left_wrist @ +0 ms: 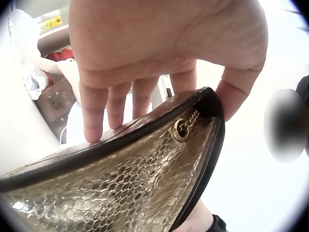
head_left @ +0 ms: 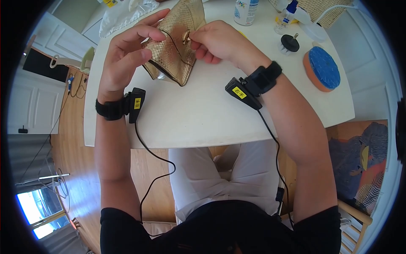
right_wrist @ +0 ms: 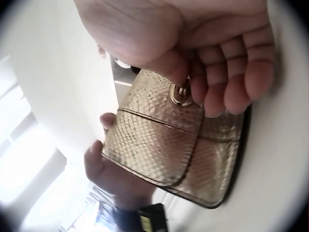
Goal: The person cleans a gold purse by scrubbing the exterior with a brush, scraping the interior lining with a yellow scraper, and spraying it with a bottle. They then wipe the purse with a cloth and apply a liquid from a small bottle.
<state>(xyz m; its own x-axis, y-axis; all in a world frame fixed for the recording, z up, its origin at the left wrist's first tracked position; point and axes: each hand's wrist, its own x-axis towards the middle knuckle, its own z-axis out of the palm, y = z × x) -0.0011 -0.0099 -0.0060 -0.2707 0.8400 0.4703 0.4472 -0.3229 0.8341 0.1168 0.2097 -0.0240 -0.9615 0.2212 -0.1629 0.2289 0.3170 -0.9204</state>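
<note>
A gold snakeskin-patterned handbag [head_left: 169, 57] with dark edging stands tilted on the white table. My left hand [head_left: 122, 59] holds its left end, fingers along one side and thumb by the corner. In the left wrist view, a small gold ring fitting [left_wrist: 182, 129] shows on the bag's side panel. On the bag's front, my right hand [head_left: 222, 40] pinches the round gold clasp [right_wrist: 181, 95] between thumb and index finger. The right hand's other fingers curl beside the flap, partly covering the front in the right wrist view.
On the white table [head_left: 190, 122] stand a spray can [head_left: 245, 10], a pump bottle [head_left: 286, 17], a black-topped small item [head_left: 289, 43] and a blue-and-orange sponge-like block [head_left: 322, 69]. White cloth [head_left: 122, 19] lies at the back left. Cables hang from both wrist cameras.
</note>
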